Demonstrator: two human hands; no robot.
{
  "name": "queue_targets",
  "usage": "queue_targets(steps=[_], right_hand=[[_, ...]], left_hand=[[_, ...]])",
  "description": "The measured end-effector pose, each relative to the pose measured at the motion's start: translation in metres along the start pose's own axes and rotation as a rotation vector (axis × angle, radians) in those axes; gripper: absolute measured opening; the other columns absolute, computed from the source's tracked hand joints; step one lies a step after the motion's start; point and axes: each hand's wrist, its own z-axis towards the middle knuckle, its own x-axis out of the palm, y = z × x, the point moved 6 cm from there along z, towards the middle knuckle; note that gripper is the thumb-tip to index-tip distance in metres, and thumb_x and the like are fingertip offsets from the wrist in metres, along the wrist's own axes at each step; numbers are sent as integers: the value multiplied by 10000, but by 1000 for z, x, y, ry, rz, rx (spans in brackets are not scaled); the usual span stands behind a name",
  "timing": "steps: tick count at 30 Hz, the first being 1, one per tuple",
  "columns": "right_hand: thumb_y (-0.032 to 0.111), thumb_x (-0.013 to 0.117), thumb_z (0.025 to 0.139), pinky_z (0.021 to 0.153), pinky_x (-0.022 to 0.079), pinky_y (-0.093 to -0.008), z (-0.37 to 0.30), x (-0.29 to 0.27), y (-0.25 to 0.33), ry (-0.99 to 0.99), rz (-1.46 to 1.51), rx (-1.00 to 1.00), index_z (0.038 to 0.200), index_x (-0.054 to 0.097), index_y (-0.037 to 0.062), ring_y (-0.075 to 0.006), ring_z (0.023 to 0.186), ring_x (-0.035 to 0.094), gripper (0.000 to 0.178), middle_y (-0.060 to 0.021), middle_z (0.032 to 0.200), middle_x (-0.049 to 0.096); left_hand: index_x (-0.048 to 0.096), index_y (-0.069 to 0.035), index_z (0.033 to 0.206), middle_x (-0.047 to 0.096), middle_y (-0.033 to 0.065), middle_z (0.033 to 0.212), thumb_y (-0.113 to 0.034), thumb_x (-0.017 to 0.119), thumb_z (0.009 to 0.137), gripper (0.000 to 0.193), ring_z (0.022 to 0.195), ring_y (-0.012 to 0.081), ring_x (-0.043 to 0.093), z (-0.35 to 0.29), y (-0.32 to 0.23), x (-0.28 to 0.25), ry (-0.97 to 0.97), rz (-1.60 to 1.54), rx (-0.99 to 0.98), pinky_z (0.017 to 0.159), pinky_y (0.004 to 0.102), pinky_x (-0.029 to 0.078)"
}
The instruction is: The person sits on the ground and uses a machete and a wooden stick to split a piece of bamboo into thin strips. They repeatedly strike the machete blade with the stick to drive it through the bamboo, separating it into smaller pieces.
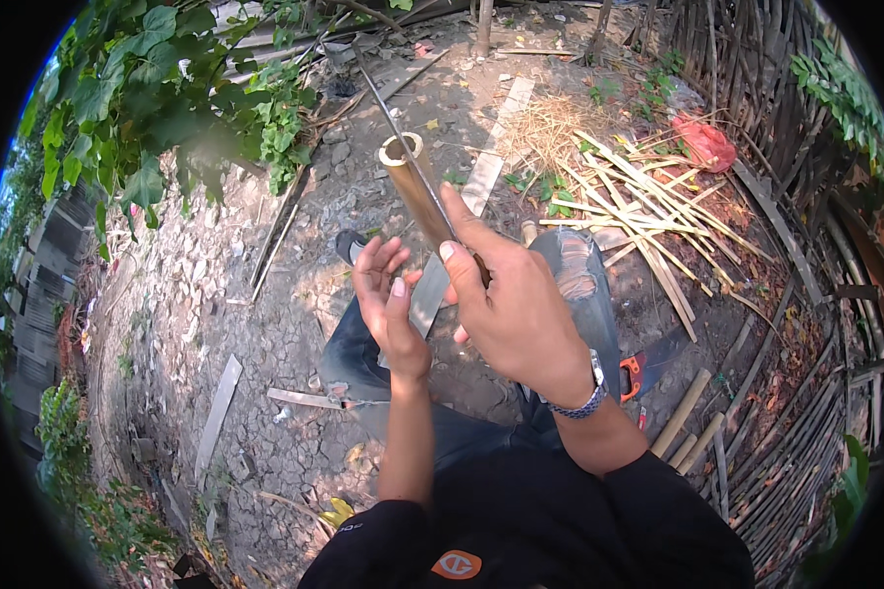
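Head view: gripping a hollow tan bamboo tube (417,201) and thin grey strip (384,108) in right hand (521,304), with left hand (395,329) loosely spread, above cracked grey-brown earth (295,353). Bordered right by brown stick fence (727,59).

Bamboo tube (414,198) is showing a smooth, faintly glossy wall and a paler, rougher rim; long slim tool (381,103) is appearing as dull, dark metal. Wristwatch (585,397) is gleaming — metal, polished. Handsaw (636,377) is pairing smooth orange plastic with a dark metal blade. Jeans (352,357) are showing matt, worn denim, fraying at one knee. Shirt (570,515) is presenting matt black cloth. Split strips (648,211) are looking pale, woody; red bag (705,143) is wrinkling — thin plastic.
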Motion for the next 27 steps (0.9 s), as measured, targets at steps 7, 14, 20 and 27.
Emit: queue_targets(steps=[7,14,20,27], right_hand=[[163,520,1026,584,520,-353,4,5,12,-48,-85,-26,1460,499,-33,-175,573,660,476,-205,734,685],[202,566,1008,541,488,-375,6,9,19,-51,-226,-75,1307,663,27,-267,560,687,360,-155,581,623],[243,594,998,544,479,-393,8,5,21,37,-243,-28,1117,754,23,-274,565,688,297,-140,596,654],[160,607,938,714,557,-369,71,-22,2,-181,-152,-217,1275,689,62,-264,896,729,361,-188,1006,734]], left_hand=[[35,27,1614,392,212,1536,-491,595,990,985,1393,288,461,-67,-54,50,294,-106,-86,1132,413,383],[93,42,1610,221,175,1653,-356,521,1074,793,1490,260,305,-75,-48,47,350,25,-99,1204,410,266],[239,28,1564,577,48,899,-325,425,1104,609,660,91,522,-69,-55,54,217,-13,-141,577,227,418],[421,29,1436,504,28,722,-440,416,1082,587,522,58,419,-66,-67,46,117,-155,-237,466,216,345]])
